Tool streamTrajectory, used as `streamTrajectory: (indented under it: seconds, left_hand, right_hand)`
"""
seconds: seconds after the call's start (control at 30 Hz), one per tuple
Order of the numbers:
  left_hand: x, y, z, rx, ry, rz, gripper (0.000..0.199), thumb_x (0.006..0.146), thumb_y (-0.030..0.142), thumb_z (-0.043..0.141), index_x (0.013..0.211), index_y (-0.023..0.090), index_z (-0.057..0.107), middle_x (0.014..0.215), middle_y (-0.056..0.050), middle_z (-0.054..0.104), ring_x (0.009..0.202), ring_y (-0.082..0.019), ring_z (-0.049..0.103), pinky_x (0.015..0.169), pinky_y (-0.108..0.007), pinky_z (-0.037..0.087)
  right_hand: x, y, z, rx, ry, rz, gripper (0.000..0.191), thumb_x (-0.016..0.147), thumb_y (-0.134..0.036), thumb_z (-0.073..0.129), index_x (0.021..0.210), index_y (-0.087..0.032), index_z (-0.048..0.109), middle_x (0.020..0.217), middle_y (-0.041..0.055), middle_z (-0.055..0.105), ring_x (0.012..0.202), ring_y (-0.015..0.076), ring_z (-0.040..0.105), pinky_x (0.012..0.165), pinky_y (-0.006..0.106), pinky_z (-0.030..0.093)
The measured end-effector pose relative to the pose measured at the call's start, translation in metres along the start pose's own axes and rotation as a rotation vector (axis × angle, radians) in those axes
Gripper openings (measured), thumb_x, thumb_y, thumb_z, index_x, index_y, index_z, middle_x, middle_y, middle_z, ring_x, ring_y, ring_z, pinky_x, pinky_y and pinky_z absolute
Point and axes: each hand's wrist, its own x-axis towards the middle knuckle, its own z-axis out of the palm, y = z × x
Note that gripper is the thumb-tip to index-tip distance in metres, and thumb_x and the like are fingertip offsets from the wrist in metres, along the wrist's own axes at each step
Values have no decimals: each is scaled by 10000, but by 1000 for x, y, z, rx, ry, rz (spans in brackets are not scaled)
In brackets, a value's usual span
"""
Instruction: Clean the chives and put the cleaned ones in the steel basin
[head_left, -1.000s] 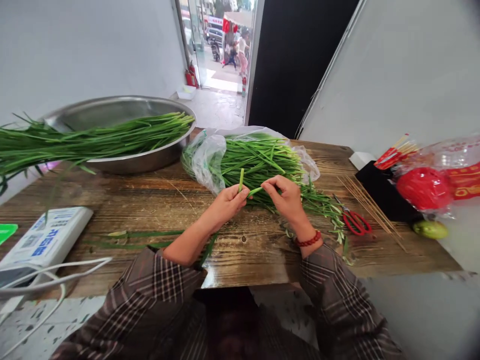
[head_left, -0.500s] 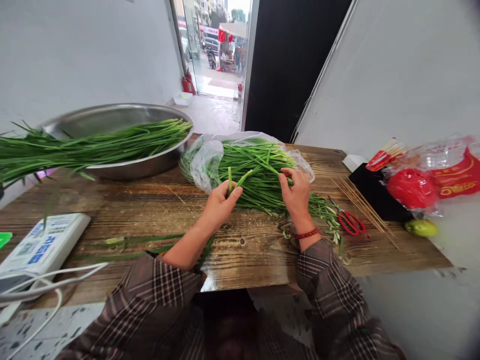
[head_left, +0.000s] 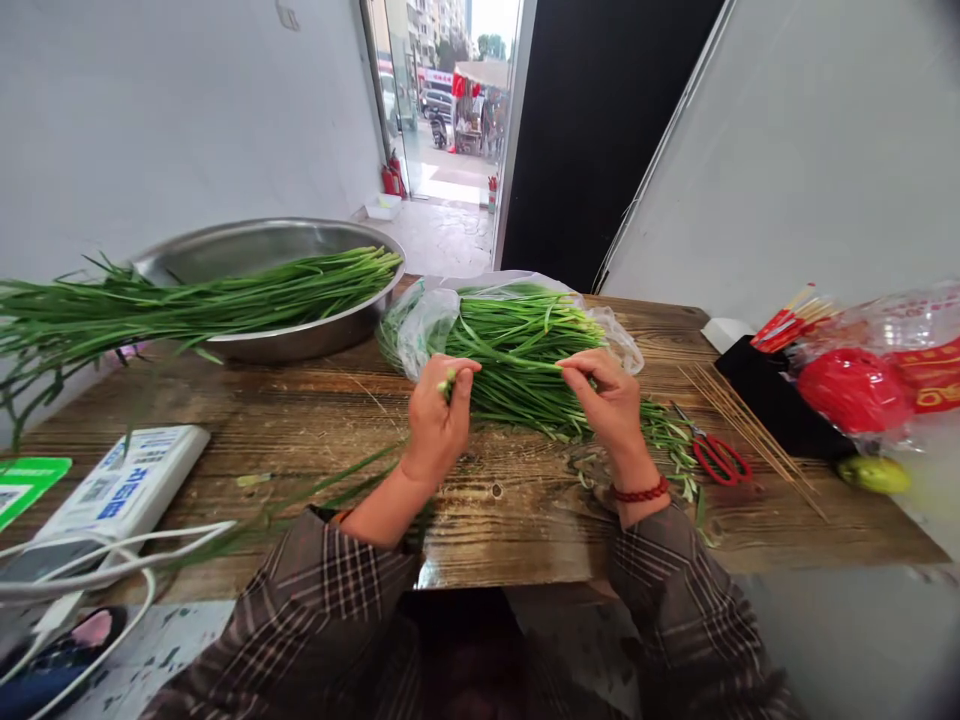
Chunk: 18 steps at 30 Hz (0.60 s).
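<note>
My left hand (head_left: 439,412) is closed around a few garlic chives, their pale cut ends poking out by the thumb and their long leaves trailing toward me over the table. My right hand (head_left: 609,398), with a red bead bracelet at the wrist, pinches the pale tip of a chive between thumb and forefinger. Both hands hover at the near side of a heap of garlic chives (head_left: 525,335), which lies on an opened clear plastic bag (head_left: 429,328). Whether one stalk spans both hands is hard to tell against the heap.
A steel basin (head_left: 300,345) holding more chives stands at the left of the wooden table (head_left: 480,540). Trimmings (head_left: 670,435), red scissors (head_left: 721,460), wooden skewers (head_left: 750,435) and a black box (head_left: 780,395) lie right. A white device (head_left: 142,480) with cables sits front left.
My left hand has turned and closed more tightly, so its stalks show less. My right hand has come slightly lower, still pinching. The whole view has shifted a little.
</note>
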Motion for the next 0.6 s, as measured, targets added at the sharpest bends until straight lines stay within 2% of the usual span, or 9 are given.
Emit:
streamTrajectory:
  seconds: [0.07,0.1,0.2,0.3,0.4,0.5,0.6]
  left_hand:
    - [0,6,-1,84,64,193,310,990,366,373,1063,195,620,1053,-98,648,1017,-202,579,926,-366,457]
    - [0,6,-1,122,39,282,286,983,326,391,1095,195,618,1108,-106,649,1065,-210,574,957,-378,446]
    - [-2,1,5,227,-231,414,269,955,251,420,1141,185,603,1092,-110,676,1040,-232,601,952,-403,444]
    - [-6,-4,11,326,-485,344,257,945,231,420,1126,167,591,1004,-102,694,883,-223,636,800,-353,475]
    - [-8,-3,12,331,-593,198,213,966,264,399,987,176,591,868,-60,680,753,-184,622,665,-283,447]
    - [-2,3,6,203,-549,135,279,979,328,390,823,180,567,700,-7,597,630,-140,556,599,-247,404]
    - [6,9,-5,62,-315,63,338,984,384,382,825,172,591,639,16,538,588,-115,511,576,-234,386]
  right_hand:
    - [-1,-6,2,43,-146,-17,125,880,-293,622,844,-244,731,819,26,700,776,158,633,700,313,497]
    - [-2,-9,4,62,-209,-22,125,878,-294,627,841,-242,734,814,26,701,774,155,635,712,314,501]
    - [-4,-15,6,93,-284,-16,125,873,-302,640,842,-234,740,812,26,703,768,148,638,725,310,506]
    - [-4,-17,5,90,-259,11,131,866,-302,648,809,-221,735,792,26,700,755,145,632,711,301,499]
    - [-4,-11,3,97,-198,73,169,861,-320,649,750,-210,713,770,21,691,746,142,618,706,293,482]
    - [-3,2,0,150,35,218,220,870,-386,625,763,-205,693,739,5,664,704,129,588,653,269,458]
    - [-1,15,-3,214,248,343,281,879,-456,587,807,-199,674,691,-4,630,636,114,557,581,244,431]
